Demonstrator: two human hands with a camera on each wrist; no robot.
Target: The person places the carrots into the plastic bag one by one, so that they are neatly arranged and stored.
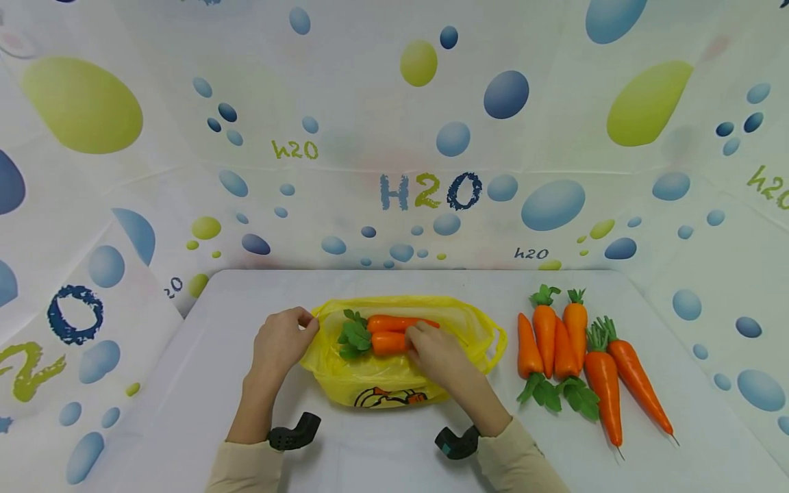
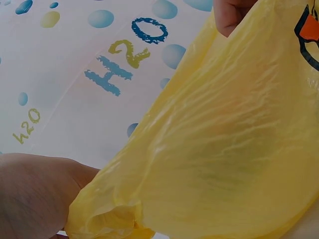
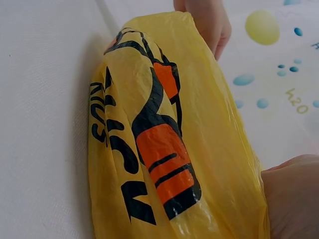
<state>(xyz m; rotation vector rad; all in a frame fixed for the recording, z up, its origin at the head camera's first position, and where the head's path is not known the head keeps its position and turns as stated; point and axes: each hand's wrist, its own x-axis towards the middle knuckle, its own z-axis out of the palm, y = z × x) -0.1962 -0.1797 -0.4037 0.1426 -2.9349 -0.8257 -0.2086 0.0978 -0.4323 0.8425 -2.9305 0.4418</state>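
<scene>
A yellow plastic bag (image 1: pixel 394 380) lies on its side, mouth spread wide. My left hand (image 1: pixel 280 340) pinches the bag's left rim between thumb and fingers; the left wrist view shows this hand (image 2: pixel 40 194) at the bag's lower corner. Inside the bag lie two orange carrots, their green leaves (image 1: pixel 355 335) pointing left. My right hand (image 1: pixel 439 352) reaches in over the near side and grips the tapering end of the nearer carrot (image 1: pixel 388 343). The farther carrot (image 1: pixel 394 322) lies right behind it. In the right wrist view the bag's printed wall (image 3: pixel 219 134) hides the right fingers.
Several more carrots (image 1: pixel 566 342) lie on the white table (image 1: pixel 203 356) to the right of the bag, some leaves up, some leaves down. A bag handle loop (image 1: pixel 501 346) sticks out towards them. Behind the table hangs a backdrop (image 1: pixel 345 226) with blue and green drops.
</scene>
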